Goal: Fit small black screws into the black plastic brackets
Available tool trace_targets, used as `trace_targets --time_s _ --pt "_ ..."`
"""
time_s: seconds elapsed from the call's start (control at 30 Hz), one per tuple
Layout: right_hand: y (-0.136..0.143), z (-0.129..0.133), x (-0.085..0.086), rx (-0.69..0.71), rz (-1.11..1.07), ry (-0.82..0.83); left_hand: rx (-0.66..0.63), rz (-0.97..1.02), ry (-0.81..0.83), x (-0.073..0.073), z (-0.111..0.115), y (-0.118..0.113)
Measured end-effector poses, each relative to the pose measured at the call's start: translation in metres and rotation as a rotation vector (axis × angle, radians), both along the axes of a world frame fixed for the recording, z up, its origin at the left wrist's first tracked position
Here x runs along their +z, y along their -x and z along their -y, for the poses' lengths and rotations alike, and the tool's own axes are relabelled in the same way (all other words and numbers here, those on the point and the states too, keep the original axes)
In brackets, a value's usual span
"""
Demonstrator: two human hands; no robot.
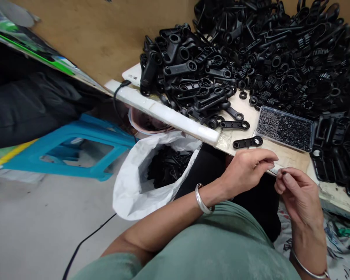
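Near the table's front edge, my left hand (249,169) has its fingertips pinched together; what they hold, if anything, is too small to make out. Just right of it, my right hand (300,194) pinches a small dark piece (284,172) between thumb and forefinger. The two hands are close but apart. A flat black plastic part (247,142) lies on the table just beyond my left hand, with a similar black part (235,125) behind it. Behind my hands stands a clear box (284,128) holding many tiny dark pieces.
A large heap of black plastic parts (268,58) covers the back of the table (252,112). Several long black parts (332,165) lie at the right. Below the white edge strip (163,111) are a white sack (128,198) of black parts and a blue stool (61,165).
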State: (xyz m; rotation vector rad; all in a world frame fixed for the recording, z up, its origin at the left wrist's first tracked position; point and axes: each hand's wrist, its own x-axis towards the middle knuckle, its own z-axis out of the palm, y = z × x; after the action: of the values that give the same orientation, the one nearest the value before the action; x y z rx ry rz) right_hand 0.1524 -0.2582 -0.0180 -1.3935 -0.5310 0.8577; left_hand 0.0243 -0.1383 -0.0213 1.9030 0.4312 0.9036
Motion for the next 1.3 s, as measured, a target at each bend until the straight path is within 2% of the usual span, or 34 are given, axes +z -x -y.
trace_targets --time_s 0.07,0.13,0.3,0.6,0.73,0.93,1.07,1.3 --pt "0.003 -0.001 0.0 -0.027 0.069 -0.015 -0.045 0.053 0.243 0.003 0.002 0.0" --pt "0.005 -0.002 0.0 -0.062 0.148 -0.02 -0.087 0.085 0.403 0.004 0.003 0.0" --pt "0.008 -0.002 -0.001 -0.099 0.342 0.015 -0.138 0.154 0.599 0.003 0.002 0.0" --pt "0.009 -0.001 0.0 -0.058 0.525 0.067 -0.155 0.184 0.644 0.001 0.003 0.001" --pt "0.011 -0.001 0.004 -0.041 0.742 0.08 -0.157 0.183 0.689 0.0 0.003 0.001" --pt "0.016 -0.002 0.007 -0.069 1.161 -0.012 -0.141 0.208 0.833 0.0 0.005 0.001" --pt "0.019 -0.003 0.008 -0.038 1.379 -0.067 -0.129 0.218 0.895 -0.001 0.007 0.0" --pt "0.015 -0.007 0.01 0.073 1.563 -0.071 -0.096 0.178 0.816 -0.006 0.006 0.001"
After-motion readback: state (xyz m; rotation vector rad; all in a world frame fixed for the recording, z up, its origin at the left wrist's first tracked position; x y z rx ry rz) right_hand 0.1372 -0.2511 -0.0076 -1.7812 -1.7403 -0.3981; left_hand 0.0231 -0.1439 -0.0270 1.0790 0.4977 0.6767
